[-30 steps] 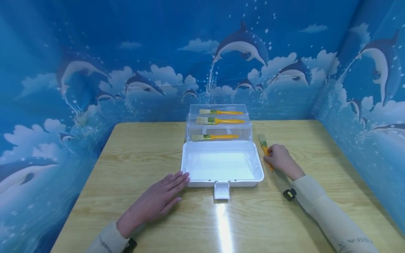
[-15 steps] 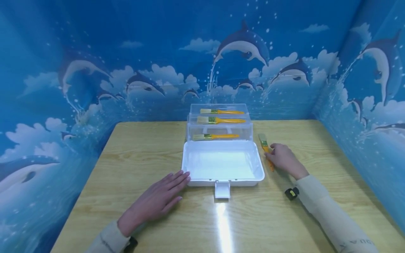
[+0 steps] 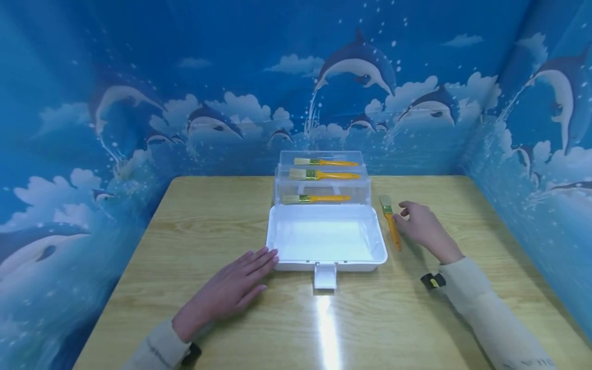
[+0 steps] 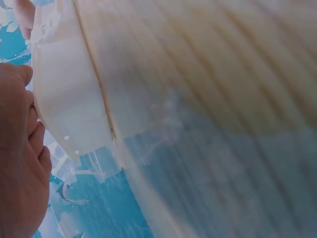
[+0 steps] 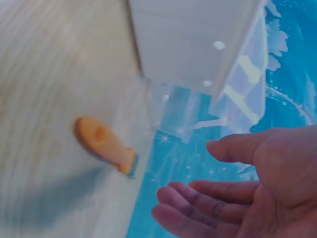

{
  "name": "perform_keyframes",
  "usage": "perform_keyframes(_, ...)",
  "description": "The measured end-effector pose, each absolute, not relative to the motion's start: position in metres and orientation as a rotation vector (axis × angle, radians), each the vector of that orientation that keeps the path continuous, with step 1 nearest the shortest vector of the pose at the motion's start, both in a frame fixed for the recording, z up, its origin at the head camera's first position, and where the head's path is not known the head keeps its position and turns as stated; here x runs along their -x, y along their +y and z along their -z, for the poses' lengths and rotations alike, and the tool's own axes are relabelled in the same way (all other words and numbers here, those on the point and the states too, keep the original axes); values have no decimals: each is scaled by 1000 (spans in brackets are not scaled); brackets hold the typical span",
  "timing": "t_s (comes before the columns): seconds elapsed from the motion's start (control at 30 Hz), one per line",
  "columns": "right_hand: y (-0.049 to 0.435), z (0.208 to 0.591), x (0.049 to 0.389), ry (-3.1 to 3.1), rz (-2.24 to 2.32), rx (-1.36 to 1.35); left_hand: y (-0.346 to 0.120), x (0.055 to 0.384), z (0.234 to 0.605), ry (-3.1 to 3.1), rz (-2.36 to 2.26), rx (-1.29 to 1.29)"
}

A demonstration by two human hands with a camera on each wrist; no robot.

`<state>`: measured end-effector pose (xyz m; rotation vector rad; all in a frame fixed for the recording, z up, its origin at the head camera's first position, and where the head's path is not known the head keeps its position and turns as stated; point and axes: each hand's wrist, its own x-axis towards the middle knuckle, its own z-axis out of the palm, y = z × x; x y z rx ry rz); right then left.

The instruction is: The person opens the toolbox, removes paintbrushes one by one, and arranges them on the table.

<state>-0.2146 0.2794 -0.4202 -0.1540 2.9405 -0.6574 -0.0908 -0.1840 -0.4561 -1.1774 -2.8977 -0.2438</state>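
Observation:
A white toolbox [image 3: 326, 265] stands open mid-table, its clear trays tiered up behind. My left hand [image 3: 231, 288] lies with straight fingers, fingertips at the box's front left corner. To the right of the box lies a paintbrush [image 3: 391, 226] with an orange handle and pale bristles, flat on the table. Just right of it hovers my right hand [image 3: 424, 228], fingers loosely bent and holding nothing. In the right wrist view thumb and fingers are spread apart, with the brush handle [image 5: 101, 139] away from them on the table.
Three more orange-handled brushes lie in the tiers: a top brush [image 3: 326, 162], a middle brush [image 3: 325, 175] and a lower brush [image 3: 316, 199]. The box's latch [image 3: 325, 276] hangs at the front. Behind the wooden table [image 3: 208, 216] rises a dolphin-print backdrop [image 3: 231, 61].
My right hand has let go of the paintbrush and lifted off to the right, fingers parting. The brush stays on the table. My left hand keeps its place at the box corner.

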Motion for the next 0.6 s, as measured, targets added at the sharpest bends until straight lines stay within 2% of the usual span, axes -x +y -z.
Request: perform_keyframes(0.6, 256, 380, 183, 2945, 628, 342, -185, 91, 457, -2900, 257, 1168)
